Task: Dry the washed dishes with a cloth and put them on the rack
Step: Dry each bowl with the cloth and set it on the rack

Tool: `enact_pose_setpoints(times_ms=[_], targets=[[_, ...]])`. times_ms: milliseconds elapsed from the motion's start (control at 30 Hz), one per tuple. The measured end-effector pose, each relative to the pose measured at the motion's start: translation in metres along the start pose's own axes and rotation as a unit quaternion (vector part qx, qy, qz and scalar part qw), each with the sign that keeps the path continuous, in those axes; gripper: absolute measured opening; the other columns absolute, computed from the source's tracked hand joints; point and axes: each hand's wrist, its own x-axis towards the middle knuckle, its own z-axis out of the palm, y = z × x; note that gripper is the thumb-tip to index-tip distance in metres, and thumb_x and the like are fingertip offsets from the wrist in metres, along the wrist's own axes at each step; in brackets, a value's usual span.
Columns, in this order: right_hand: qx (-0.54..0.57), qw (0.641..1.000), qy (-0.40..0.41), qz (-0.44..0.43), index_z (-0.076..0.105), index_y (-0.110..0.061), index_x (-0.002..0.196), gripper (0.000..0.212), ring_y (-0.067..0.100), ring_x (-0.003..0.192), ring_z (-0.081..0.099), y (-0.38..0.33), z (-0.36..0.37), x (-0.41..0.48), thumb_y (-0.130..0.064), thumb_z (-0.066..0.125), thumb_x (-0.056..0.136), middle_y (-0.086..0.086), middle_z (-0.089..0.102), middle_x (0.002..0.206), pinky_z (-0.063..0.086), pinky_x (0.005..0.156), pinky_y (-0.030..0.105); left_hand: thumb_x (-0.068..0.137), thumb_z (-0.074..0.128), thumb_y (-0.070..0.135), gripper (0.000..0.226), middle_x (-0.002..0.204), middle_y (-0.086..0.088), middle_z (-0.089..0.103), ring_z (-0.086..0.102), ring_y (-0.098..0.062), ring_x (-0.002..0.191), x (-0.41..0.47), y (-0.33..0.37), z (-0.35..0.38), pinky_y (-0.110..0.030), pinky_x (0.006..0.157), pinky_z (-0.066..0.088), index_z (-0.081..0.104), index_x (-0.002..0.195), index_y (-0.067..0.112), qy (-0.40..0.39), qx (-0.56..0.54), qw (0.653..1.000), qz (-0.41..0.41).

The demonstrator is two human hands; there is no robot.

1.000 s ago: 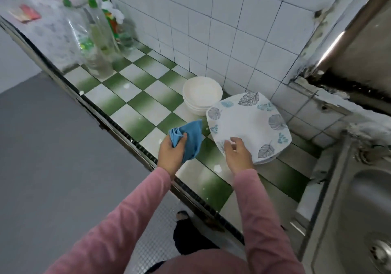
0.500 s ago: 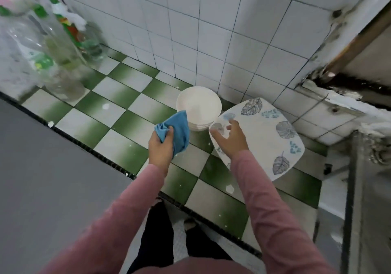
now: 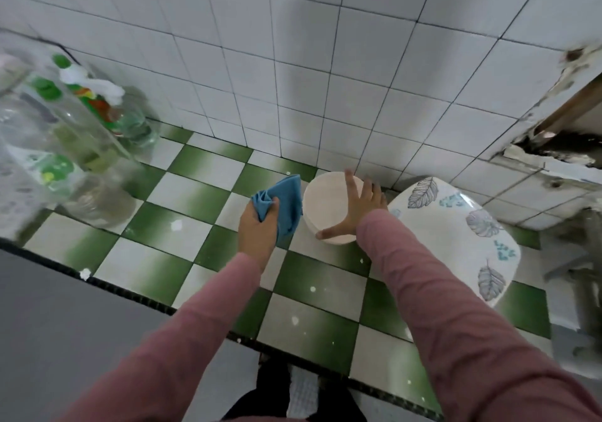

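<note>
Countertop point(image 3: 208, 161) in green and white checks runs under both hands and meets a white-tiled wall point(image 3: 293, 63) just beyond the fingertips. Clear bottles point(image 3: 65, 148) stand well off to the outer side of the left hand, blurred. A leaf-patterned plate point(image 3: 456, 226) lies just outside the right forearm, untouched. Whether more plates lie beneath it I cannot tell.

Directly under the right hand point(image 3: 356, 208) sit the white bowls point(image 3: 322, 203), apparently a short stack, close against the wall. That hand is spread wide over the top bowl's mouth, with its thumb point(image 3: 325, 233) on the near rim and its fingers point(image 3: 350, 180) reaching toward the far rim. None of them is plainly curled, so the hand spans the bowl rather than grips it. The left hand point(image 3: 255, 229) is clenched round a bunched blue cloth point(image 3: 288, 200). The cloth's loose end hangs just beside the bowls on the right hand's thumb side, perhaps touching them.

The next move seems to turn on one relation: the bowls lie straight below the right palm and immediately inward of the cloth hand. By that reading the right hand should lift the top bowl, and the left need only swing the cloth a little inward to meet it. A round bowl has no long axis, so the grip simply spans it from near rim to far. No rack is in view, so the way to it cannot be judged.
</note>
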Motion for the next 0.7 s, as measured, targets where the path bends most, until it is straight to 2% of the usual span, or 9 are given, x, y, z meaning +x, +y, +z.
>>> enact_pose_setpoints(times_ms=[200,400,567,700], targets=[[0.001,0.999,-0.012,0.032,-0.037,-0.041,0.144,0.160,0.042,0.149,-0.014,-0.014,0.012,0.004,-0.076,0.083,0.044,0.013,-0.027,0.161,0.003,0.120,0.060,0.099,0.054,0.033,0.020,0.109,-0.004,0.057,0.057,-0.020,0.098,0.021,0.001,-0.016,-0.025,0.069,0.053,0.050,0.114,0.020,-0.030,0.015,0.999,-0.007],[-0.005,0.999,0.006,0.036,-0.035,-0.039,0.145,0.157,0.041,0.150,-0.010,-0.031,0.021,0.004,-0.074,0.083,0.048,0.012,-0.023,0.162,0.008,0.119,0.061,0.099,0.054,0.033,0.019,0.108,-0.002,0.056,0.057,-0.022,0.103,0.035,0.005,-0.023,-0.044,0.090,0.056,0.049,0.115,0.023,-0.050,0.012,0.999,-0.019],[0.006,0.999,0.002,0.053,-0.035,-0.036,0.146,0.156,0.042,0.150,-0.007,-0.046,0.033,-0.005,-0.074,0.082,0.050,0.017,-0.023,0.161,0.004,0.119,0.057,0.099,0.053,0.035,0.019,0.112,-0.004,0.056,0.057,-0.023,0.105,0.041,0.009,-0.031,-0.038,0.086,0.055,0.048,0.115,0.025,-0.055,0.026,0.998,-0.010],[-0.021,0.998,-0.013,0.059,-0.024,-0.032,0.150,0.152,0.043,0.148,-0.002,-0.056,0.045,-0.010,-0.076,0.081,0.049,0.020,-0.009,0.160,0.004,0.118,0.058,0.099,0.054,0.035,0.018,0.110,-0.003,0.057,0.057,-0.023,0.103,0.045,0.007,-0.033,-0.037,0.083,0.056,0.049,0.114,0.025,-0.059,0.022,0.998,-0.011]])
